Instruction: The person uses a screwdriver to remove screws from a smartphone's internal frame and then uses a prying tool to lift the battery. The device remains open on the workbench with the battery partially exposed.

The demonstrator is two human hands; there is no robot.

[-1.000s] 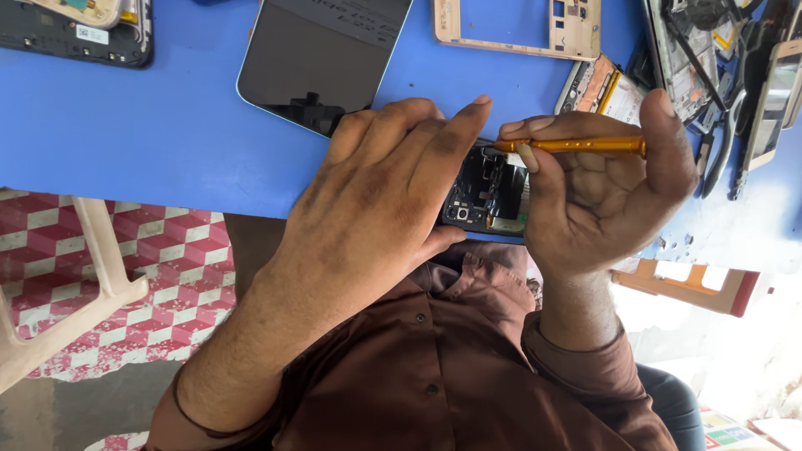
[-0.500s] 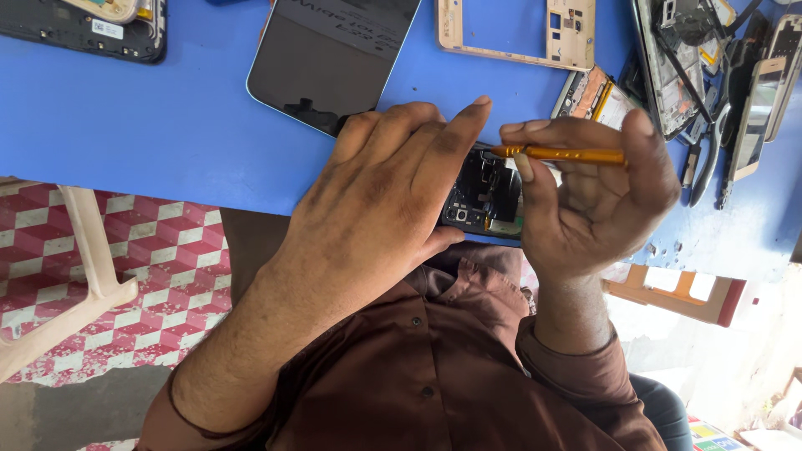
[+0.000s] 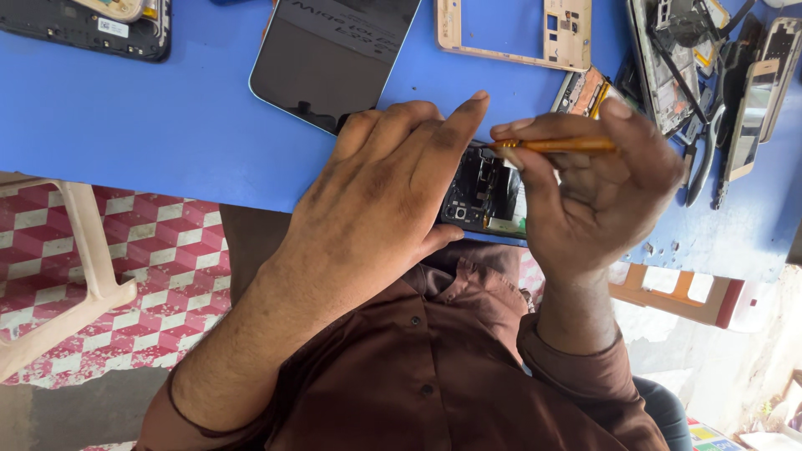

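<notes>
My left hand (image 3: pixel 376 200) lies over an opened black phone (image 3: pixel 480 192) at the near edge of the blue table (image 3: pixel 167 125), fingers spread on top and thumb under its lower edge. The phone's inner boards and camera show between my hands. My right hand (image 3: pixel 593 200) grips a thin orange-handled tool (image 3: pixel 560 145) held level, its tip pointing left onto the phone's upper inside. My left hand hides most of the phone.
A dark phone screen (image 3: pixel 334 50) lies just behind my left hand. A gold phone frame (image 3: pixel 518 33), several dismantled phone parts (image 3: pixel 668 50) and pliers (image 3: pixel 697 167) lie at the back right. A white chair leg (image 3: pixel 83 250) stands on tiled floor at left.
Both hands stay on the phone with the tool in the same grip. Only the view has drifted slightly.
</notes>
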